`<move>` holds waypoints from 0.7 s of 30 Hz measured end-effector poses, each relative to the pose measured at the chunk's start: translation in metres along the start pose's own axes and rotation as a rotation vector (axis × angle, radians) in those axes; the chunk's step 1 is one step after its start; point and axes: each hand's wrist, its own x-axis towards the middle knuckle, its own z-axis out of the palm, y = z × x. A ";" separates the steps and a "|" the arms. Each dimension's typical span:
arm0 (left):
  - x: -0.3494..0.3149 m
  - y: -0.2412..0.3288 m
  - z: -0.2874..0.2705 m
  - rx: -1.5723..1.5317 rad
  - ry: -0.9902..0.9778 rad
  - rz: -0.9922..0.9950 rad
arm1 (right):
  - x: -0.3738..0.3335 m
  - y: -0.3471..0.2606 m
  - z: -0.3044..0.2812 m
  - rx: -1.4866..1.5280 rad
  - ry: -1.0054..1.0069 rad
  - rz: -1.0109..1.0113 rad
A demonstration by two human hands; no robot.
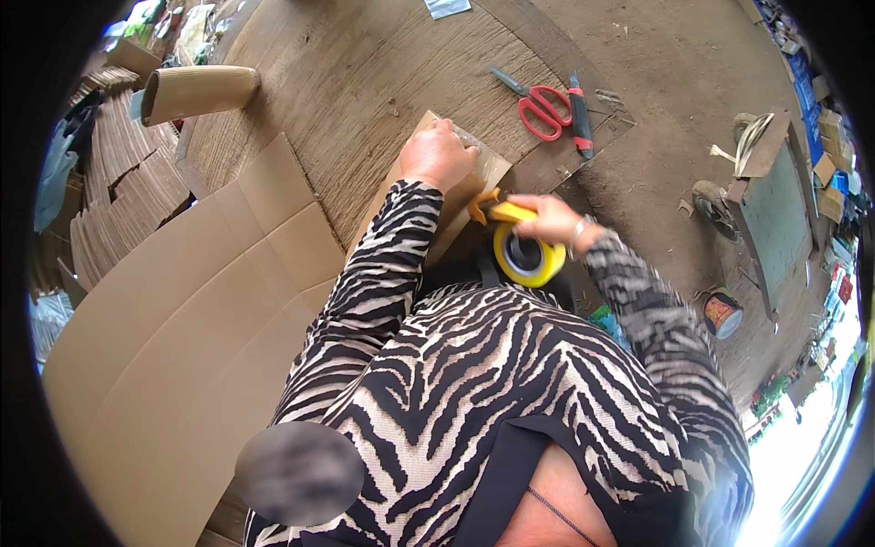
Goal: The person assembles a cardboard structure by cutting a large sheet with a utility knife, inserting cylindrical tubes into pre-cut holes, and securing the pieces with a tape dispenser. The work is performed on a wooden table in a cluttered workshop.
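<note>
A narrow folded cardboard piece lies on the wooden table, its near end toward my body. My left hand is closed over its far end, fingers curled and fingertips partly hidden. Clear tape seems to shine on the cardboard beside those fingers. My right hand grips a yellow tape dispenser loaded with a large roll of yellow tape. The dispenser's orange head is close to the cardboard's right side; whether they touch, I cannot tell.
Red-handled scissors and a black-and-red utility knife lie on the table past my right hand. A big flat cardboard sheet spreads at left, near stacked cardboard. A stool-like board and a tin stand at right.
</note>
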 end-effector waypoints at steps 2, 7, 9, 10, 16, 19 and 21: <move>0.002 0.006 -0.005 0.007 -0.004 0.008 | 0.042 -0.015 -0.019 -0.066 -0.173 0.155; 0.001 0.004 -0.006 0.058 -0.009 0.025 | 0.081 0.004 -0.031 0.088 -0.400 0.389; -0.001 0.002 -0.002 0.044 0.166 0.122 | 0.073 0.010 -0.004 -0.188 -0.340 0.206; -0.005 -0.006 0.013 0.062 0.351 0.204 | 0.059 0.006 0.006 -0.094 -0.340 0.198; -0.048 -0.025 0.071 0.838 0.290 1.053 | -0.026 0.062 -0.004 0.386 -0.091 0.102; -0.062 -0.061 0.112 1.010 0.195 1.093 | -0.055 0.068 -0.021 0.409 0.140 0.095; -0.067 -0.058 0.106 0.873 -0.110 1.038 | -0.068 0.058 -0.030 0.450 0.246 -0.101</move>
